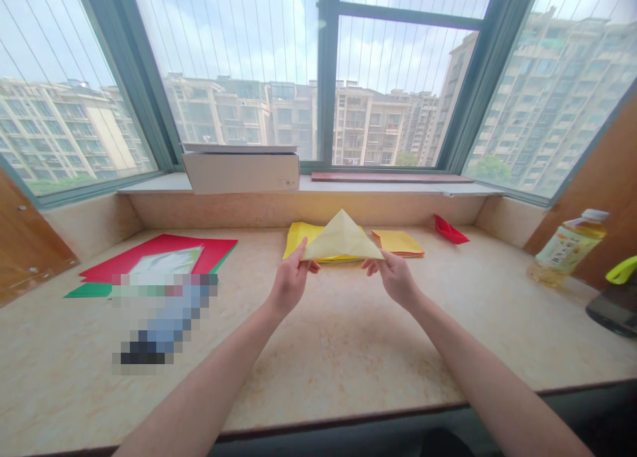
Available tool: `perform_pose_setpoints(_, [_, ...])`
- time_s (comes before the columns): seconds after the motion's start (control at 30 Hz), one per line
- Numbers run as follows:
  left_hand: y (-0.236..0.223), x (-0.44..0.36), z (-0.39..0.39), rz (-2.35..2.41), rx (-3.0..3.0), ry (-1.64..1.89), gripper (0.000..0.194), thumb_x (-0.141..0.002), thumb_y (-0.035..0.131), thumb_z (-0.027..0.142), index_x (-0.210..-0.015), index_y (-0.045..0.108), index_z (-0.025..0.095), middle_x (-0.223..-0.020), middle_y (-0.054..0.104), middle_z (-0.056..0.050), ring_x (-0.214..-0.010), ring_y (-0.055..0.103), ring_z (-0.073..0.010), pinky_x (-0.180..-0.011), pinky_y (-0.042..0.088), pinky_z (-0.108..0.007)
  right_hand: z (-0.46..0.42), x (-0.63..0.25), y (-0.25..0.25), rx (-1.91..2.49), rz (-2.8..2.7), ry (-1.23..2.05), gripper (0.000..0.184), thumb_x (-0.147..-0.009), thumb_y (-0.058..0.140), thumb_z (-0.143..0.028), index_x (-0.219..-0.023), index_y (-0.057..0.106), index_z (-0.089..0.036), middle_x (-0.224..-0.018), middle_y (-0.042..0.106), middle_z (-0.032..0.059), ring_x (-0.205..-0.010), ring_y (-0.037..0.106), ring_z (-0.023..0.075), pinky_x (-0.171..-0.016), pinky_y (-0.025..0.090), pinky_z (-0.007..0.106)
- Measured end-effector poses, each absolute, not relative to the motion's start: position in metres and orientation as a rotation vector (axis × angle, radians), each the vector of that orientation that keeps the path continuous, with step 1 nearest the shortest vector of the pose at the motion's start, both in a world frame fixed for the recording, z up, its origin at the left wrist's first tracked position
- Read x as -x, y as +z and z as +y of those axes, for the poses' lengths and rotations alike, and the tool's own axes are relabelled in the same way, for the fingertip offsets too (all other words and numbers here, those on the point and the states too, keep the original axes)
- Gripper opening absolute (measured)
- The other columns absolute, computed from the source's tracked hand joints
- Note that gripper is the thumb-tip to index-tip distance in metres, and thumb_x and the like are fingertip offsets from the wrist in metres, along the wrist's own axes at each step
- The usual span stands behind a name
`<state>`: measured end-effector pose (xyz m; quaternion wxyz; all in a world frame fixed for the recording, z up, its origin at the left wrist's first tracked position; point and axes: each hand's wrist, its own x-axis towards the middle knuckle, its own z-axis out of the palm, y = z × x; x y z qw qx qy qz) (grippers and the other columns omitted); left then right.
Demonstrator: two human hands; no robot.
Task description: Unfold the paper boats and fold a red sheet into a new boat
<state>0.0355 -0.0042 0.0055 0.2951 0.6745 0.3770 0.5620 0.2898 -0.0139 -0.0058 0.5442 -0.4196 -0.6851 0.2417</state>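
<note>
Center of the tabletop, 12 o'clock from the wrists: folded pale-yellow paper triangle, apex up, pinched at its two base corners by left hand and right hand. Both hands closed on it, apparently to keep the fold taut and lifted clear of the yellow paper stack behind. Red paper boat at 1 o'clock, red and green sheets at 10, seemingly parked within reach

Home, likely an apartment: a green-framed bay window overlooks residential tower blocks, with a wide stone window counter below and a cooking oil bottle at right.
</note>
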Motion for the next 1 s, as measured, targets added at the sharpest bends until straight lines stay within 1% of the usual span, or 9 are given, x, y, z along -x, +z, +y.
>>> perform_pose_setpoints(0.17, [0.004, -0.034, -0.004, 1.052, -1.899, 1.411, 0.041, -0.092, 0.05, 0.029, -0.129, 0.061, 0.016, -0.074, 0.07, -0.003, -0.062, 0.063, -0.0152, -0.062, 0.053, -0.026, -0.014, -0.292, -0.007, 0.989, -1.648, 0.474, 0.038, -0.096, 0.044, -0.045, -0.078, 0.066, -0.021, -0.075, 0.069, 0.0047, -0.063, 0.061, 0.0174, -0.064, 0.047, 0.031])
perform_pose_setpoints(0.27, [0.004, -0.032, -0.002, 1.066, -2.008, 1.4, 0.037, -0.092, 0.049, 0.027, -0.124, 0.064, 0.016, -0.08, 0.067, -0.005, -0.065, 0.061, -0.0157, -0.058, 0.051, -0.024, -0.015, -0.292, -0.006, 0.998, -1.661, 0.441, 0.038, -0.097, 0.043, -0.043, -0.078, 0.067, -0.02, -0.072, 0.068, 0.0039, -0.064, 0.061, 0.0176, -0.065, 0.047, 0.03])
perform_pose_setpoints(0.37, [0.004, -0.029, 0.0, 1.151, -2.146, 1.465, 0.037, -0.09, 0.047, 0.021, -0.122, 0.065, 0.016, -0.089, 0.063, -0.007, -0.073, 0.06, -0.0168, -0.061, 0.051, -0.024, -0.016, -0.292, -0.005, 1.028, -1.67, 0.428, 0.039, -0.097, 0.043, -0.045, -0.08, 0.068, -0.02, -0.071, 0.067, 0.004, -0.066, 0.061, 0.0186, -0.065, 0.046, 0.03])
perform_pose_setpoints(0.47, [0.005, -0.025, 0.001, 1.209, -2.234, 1.498, 0.039, -0.09, 0.043, 0.016, -0.124, 0.064, 0.016, -0.089, 0.063, -0.008, -0.078, 0.06, -0.018, -0.069, 0.051, -0.027, -0.018, -0.292, -0.003, 1.066, -1.699, 0.413, 0.042, -0.096, 0.042, -0.048, -0.081, 0.07, -0.02, -0.07, 0.067, 0.0044, -0.066, 0.061, 0.0192, -0.063, 0.044, 0.029])
perform_pose_setpoints(0.57, [0.006, -0.024, 0.0, 1.2, -2.232, 1.472, 0.039, -0.093, 0.042, 0.02, -0.127, 0.061, 0.015, -0.086, 0.066, -0.007, -0.075, 0.062, -0.018, -0.069, 0.052, -0.028, -0.018, -0.293, -0.001, 1.085, -1.732, 0.359, 0.046, -0.097, 0.04, -0.05, -0.079, 0.069, -0.02, -0.068, 0.066, 0.0047, -0.064, 0.06, 0.0191, -0.061, 0.042, 0.028])
perform_pose_setpoints(0.7, [0.008, -0.026, -0.005, 1.148, -2.115, 1.438, 0.037, -0.095, 0.042, 0.025, -0.127, 0.058, 0.018, -0.086, 0.072, -0.005, -0.067, 0.068, -0.0157, -0.061, 0.053, -0.025, -0.016, -0.294, -0.002, 1.104, -1.734, 0.317, 0.047, -0.097, 0.038, -0.052, -0.08, 0.068, -0.021, -0.069, 0.066, 0.0044, -0.065, 0.06, 0.0198, -0.062, 0.041, 0.029])
perform_pose_setpoints(0.87, [0.012, -0.027, -0.011, 1.144, -1.959, 1.479, 0.022, -0.093, 0.049, 0.03, -0.105, 0.063, 0.017, -0.089, 0.075, -0.006, -0.06, 0.071, -0.016, -0.051, 0.051, -0.022, -0.014, -0.294, -0.003, 1.13, -1.739, 0.281, 0.047, -0.098, 0.036, -0.052, -0.072, 0.061, -0.022, -0.075, 0.065, 0.0053, -0.071, 0.059, 0.0207, -0.064, 0.041, 0.029])
perform_pose_setpoints(0.93, [0.013, -0.027, -0.011, 1.174, -1.963, 1.481, 0.02, -0.093, 0.049, 0.03, -0.1, 0.063, 0.017, -0.087, 0.075, -0.006, -0.06, 0.071, -0.0165, -0.051, 0.051, -0.022, -0.013, -0.294, -0.002, 1.121, -1.768, 0.266, 0.045, -0.099, 0.035, -0.05, -0.076, 0.061, -0.022, -0.076, 0.064, 0.0053, -0.072, 0.058, 0.021, -0.066, 0.042, 0.03])
perform_pose_setpoints(1.0, [0.013, -0.027, -0.011, 1.204, -1.972, 1.474, 0.021, -0.094, 0.047, 0.03, -0.1, 0.063, 0.017, -0.088, 0.076, -0.006, -0.06, 0.071, -0.0164, -0.051, 0.051, -0.023, -0.011, -0.295, -0.003, 1.098, -1.821, 0.242, 0.041, -0.1, 0.035, -0.046, -0.087, 0.066, -0.021, -0.083, 0.064, 0.0067, -0.079, 0.059, 0.0225, -0.072, 0.045, 0.031])
